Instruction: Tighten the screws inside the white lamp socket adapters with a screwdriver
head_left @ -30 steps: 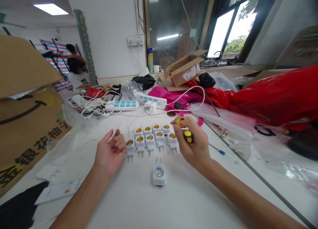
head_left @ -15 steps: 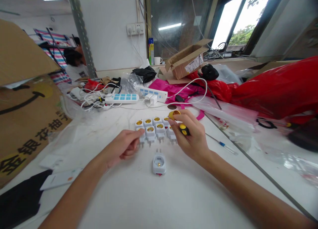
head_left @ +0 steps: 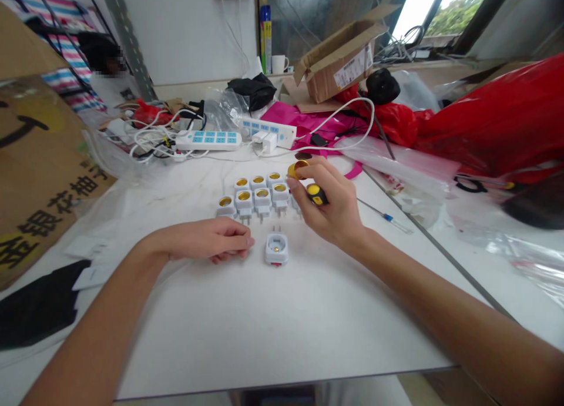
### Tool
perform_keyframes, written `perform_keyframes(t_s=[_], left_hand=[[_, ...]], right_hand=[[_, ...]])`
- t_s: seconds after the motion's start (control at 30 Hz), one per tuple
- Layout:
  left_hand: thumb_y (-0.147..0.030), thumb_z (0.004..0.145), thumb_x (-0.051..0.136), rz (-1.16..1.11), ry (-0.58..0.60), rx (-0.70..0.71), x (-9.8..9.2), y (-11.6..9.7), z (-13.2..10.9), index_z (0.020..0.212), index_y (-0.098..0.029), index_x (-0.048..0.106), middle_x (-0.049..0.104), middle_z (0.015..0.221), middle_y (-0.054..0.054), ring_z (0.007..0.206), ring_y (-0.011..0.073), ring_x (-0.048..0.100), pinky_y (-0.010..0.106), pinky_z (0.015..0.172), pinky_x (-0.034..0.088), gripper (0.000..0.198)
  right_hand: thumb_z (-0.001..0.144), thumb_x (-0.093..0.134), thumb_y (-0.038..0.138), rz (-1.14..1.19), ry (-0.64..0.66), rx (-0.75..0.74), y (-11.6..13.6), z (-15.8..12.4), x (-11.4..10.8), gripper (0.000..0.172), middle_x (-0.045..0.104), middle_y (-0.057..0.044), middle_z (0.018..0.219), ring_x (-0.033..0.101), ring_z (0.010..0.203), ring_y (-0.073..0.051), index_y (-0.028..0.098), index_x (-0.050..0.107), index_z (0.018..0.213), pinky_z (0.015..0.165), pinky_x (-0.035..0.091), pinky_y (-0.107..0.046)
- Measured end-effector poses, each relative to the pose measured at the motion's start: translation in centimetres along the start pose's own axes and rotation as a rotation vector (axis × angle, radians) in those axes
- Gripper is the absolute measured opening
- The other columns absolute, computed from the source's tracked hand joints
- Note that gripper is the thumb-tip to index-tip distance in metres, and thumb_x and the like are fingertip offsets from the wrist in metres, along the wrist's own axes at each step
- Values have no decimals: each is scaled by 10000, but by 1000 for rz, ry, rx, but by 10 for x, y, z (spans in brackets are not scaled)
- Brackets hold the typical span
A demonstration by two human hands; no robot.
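My right hand (head_left: 332,203) is closed, pinching a gold threaded metal shell (head_left: 298,169) between thumb and fingertips. It also grips a screwdriver (head_left: 317,194) by its yellow-and-black handle, the shaft sticking out to the right. My left hand (head_left: 215,241) rests on the table with its fingers curled, and no object shows in it. Just right of its fingertips, a white plug-in lamp socket (head_left: 277,250) lies with its prongs pointing away; no gold shell is in its cup. Behind it stand several white sockets (head_left: 261,200) with gold shells in them, partly hidden by my right hand.
Two power strips (head_left: 209,138) and tangled white cables lie at the back. An open cardboard box (head_left: 339,65) sits behind pink and red bags. A large carton (head_left: 39,188) stands at left, a black cloth (head_left: 39,306) in front of it. A person sits far left.
The view has tipped downward. My left hand has left the grouped sockets and come down beside the single one. A socket now shows at the group's left end. My right hand keeps its hold.
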State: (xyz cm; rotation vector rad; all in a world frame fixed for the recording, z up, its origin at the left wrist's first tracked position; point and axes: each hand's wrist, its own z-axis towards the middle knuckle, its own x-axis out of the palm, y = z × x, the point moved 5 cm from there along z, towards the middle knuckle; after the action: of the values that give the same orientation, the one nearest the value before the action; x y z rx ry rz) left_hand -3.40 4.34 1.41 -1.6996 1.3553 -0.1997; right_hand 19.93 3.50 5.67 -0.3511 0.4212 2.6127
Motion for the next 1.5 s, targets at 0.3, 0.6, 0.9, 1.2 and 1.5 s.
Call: perform_keyframes(t_s=[0.3,0.6,0.9,1.2,1.5], left_hand=[[-239,955,773,-222,-78,177,4,-11,4,1007,-198,893,735,892,78,780,197,604,233,694,489,137],[-73,961,744,-346,-121,273,-1,-9,14,990,-148,912,858,953,138,867,185,818,223,848,642,187],[57,910,809,-778,-353,210,-17,2,16,1003,-70,888,885,1086,233,985,276,901,251,864,726,176],[107,1048,444,-1386,-594,411,-34,-5,16,1434,-32,743,832,1309,270,1179,292,864,248,961,713,507],[142,1035,290,-1625,-705,476,-41,0,10,1656,-32,530,792,1398,260,1364,271,776,233,1058,660,688]], right_hand=[[1107,664,316,18,43,103,3,-2,1,84,852,-109,1078,801,921,-235,255,639,1055,780,624,-371],[1080,708,299,35,42,93,3,-4,3,96,839,-82,1019,793,861,-211,241,645,1037,742,610,-332],[1080,707,324,18,60,67,5,-6,4,135,818,-55,962,750,797,-183,244,629,1006,692,563,-316],[1092,690,339,24,60,91,5,-5,4,150,818,-62,985,758,813,-192,252,611,999,701,573,-327],[1106,678,467,188,-100,400,-16,-10,2,268,757,-11,849,716,771,-188,276,561,959,711,547,-361]])
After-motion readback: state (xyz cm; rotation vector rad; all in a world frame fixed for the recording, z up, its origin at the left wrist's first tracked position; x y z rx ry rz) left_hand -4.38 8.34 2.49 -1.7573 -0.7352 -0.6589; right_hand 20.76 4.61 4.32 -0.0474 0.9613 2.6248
